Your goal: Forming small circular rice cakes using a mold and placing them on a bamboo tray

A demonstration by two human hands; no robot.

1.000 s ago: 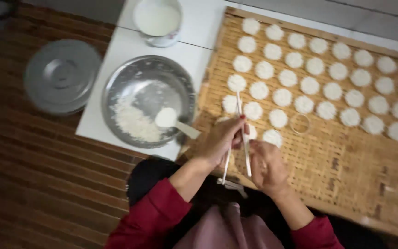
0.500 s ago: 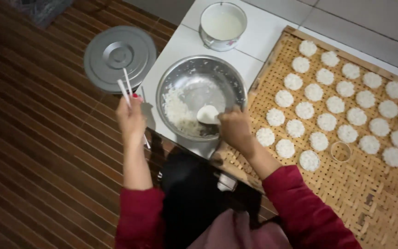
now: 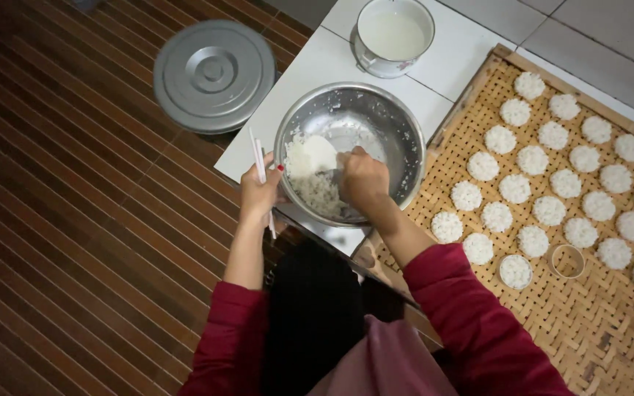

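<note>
A round metal lid (image 3: pixel 214 75) lies on the dark slatted floor (image 3: pixel 75 242), just beside the left edge of the white desk (image 3: pixel 317 66). At the far side of the desk stands a white enamel pot (image 3: pixel 393 35) with pale liquid inside. On the right lies a big woven bamboo tray (image 3: pixel 588 330), and on it are many small round white rice cakes (image 3: pixel 533 160) in rows. Near the closer rows there is one empty ring mould (image 3: pixel 568 261).

In the middle of the desk sits a steel bowl (image 3: pixel 398 125) with white sticky rice (image 3: pixel 318 192) in its left part. The person's right hand (image 3: pixel 363 180) reaches down into the bowl. Its fingers are curled closed around the handle of a white rice paddle (image 3: pixel 315 154), whose flat blade rests on the rice. The left hand (image 3: pixel 260 196) stays at the near-left rim of the bowl, touching it. Its fingers are closed on a pair of thin white chopsticks (image 3: pixel 261 170), which point away from the person, across the desk edge. Both forearms come out from dark red sleeves (image 3: pixel 471 323).
</note>
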